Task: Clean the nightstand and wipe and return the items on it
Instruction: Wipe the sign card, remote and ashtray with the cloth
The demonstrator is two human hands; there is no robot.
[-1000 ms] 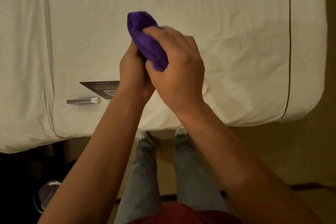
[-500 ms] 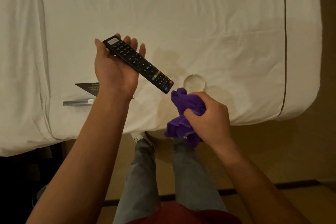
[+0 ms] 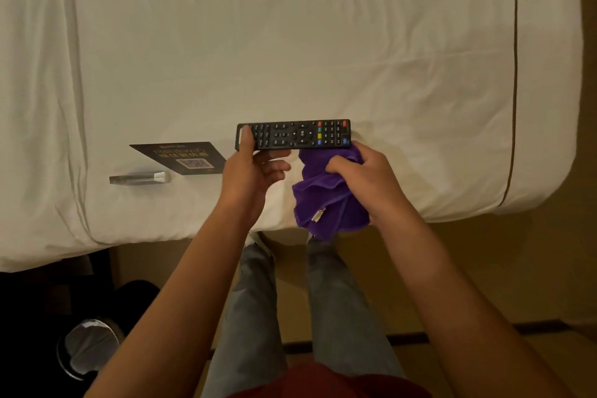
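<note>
A black remote control [image 3: 294, 134] lies level, buttons up, over the white bed [image 3: 290, 42]. My left hand [image 3: 252, 171] grips its left end, thumb on top and fingers curled beneath. My right hand [image 3: 361, 178] grips a bunched purple cloth [image 3: 326, 200] just under the remote's right end; whether the cloth touches the remote I cannot tell. A dark WiFi card [image 3: 184, 157] and a clear acrylic stand [image 3: 140, 178] lie on the bed to the left.
The bed's near edge runs across the middle of the view, with its corner at the right. My legs stand on the tan floor [image 3: 484, 268] below. A dark area at the lower left holds a round bin with a clear liner [image 3: 87, 346].
The remote has turned from slanted to level and dropped lower. My right hand brought the cloth up under its right end. The round glass on the bed is now hidden.
</note>
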